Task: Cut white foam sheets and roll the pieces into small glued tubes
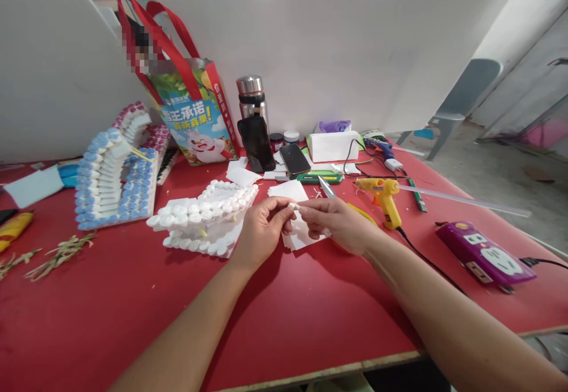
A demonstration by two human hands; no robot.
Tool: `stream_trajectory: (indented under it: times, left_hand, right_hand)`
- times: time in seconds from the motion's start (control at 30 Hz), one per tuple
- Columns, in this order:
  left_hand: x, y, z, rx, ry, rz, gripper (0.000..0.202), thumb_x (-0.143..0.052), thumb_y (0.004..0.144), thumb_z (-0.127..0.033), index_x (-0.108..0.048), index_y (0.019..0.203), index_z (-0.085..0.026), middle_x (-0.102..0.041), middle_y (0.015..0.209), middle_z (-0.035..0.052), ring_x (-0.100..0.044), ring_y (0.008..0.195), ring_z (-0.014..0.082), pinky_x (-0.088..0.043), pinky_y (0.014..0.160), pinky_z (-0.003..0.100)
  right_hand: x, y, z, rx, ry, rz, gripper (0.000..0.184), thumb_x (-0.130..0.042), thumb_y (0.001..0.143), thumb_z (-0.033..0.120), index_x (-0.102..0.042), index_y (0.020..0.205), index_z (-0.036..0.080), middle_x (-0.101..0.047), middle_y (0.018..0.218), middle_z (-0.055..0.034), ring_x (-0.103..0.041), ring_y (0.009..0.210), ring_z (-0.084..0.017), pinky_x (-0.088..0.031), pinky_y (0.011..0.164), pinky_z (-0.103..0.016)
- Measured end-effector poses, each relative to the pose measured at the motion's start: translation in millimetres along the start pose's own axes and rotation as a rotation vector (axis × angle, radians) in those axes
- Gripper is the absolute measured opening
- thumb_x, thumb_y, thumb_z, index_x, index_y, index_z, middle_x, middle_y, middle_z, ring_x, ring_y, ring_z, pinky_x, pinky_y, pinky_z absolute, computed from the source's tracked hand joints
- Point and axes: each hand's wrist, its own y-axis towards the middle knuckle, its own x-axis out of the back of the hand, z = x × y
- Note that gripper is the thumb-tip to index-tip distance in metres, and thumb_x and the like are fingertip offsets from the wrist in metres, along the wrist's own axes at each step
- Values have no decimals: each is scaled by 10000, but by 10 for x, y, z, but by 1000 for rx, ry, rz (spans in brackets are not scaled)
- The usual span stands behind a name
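My left hand (261,229) and my right hand (339,223) meet over the red table (284,315). Both pinch a small white piece (293,206) between their fingertips. Thin white sheets (302,235) lie under the hands. Just left of my left hand stands a white model (204,217) built of foam strips topped with white bottle caps. A yellow hot glue gun (385,198) with a long clear glue stick (461,201) stands just right of my right hand.
A blue-capped model (113,182) and a pink one (142,125) sit at the left. A printed shopping bag (195,113), steel flask (252,99), two phones (275,149), tissue box (332,144), scissors (327,188) and purple power strip (486,256) surround me. White boards (337,54) wall the back.
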Motion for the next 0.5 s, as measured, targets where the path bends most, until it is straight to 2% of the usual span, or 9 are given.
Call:
stream_trajectory:
  times: [0.1, 0.23, 0.37, 0.5]
  left_hand:
    - [-42, -8, -13, 4, -15, -33, 195, -656, 918, -342, -722, 949, -162, -625, 637, -7, -588, 575, 116, -511, 594, 233]
    - [-131, -34, -21, 28, -36, -68, 206, -664, 906, -365, -712, 923, -165, -644, 668, -1, -586, 553, 113, -498, 546, 227]
    - [-199, -66, -9, -32, 23, -141, 167, -641, 920, -326, -713, 921, -175, -662, 709, 5, -616, 603, 124, -511, 584, 234]
    - [-202, -86, -11, -125, 148, -192, 142, -619, 934, -277, -723, 942, -181, -686, 745, 12, -643, 619, 130, -526, 625, 246]
  right_hand:
    - [-29, 9, -34, 128, -413, -184, 350, -597, 940, 484, -688, 838, 162, -514, 651, 14, -446, 593, -114, -341, 553, -255]
    - [-93, -9, -85, 298, -792, -412, 273, -567, 946, 338, -669, 751, 175, -572, 640, -3, -478, 602, -128, -320, 571, -271]
    - [-173, -45, -104, 454, -1048, -439, 262, -501, 958, 239, -611, 731, 169, -597, 702, -39, -502, 626, -144, -310, 605, -294]
    - [-203, -61, -87, 485, -1106, -388, 246, -474, 971, 217, -586, 755, 181, -603, 725, -43, -516, 638, -153, -307, 606, -293]
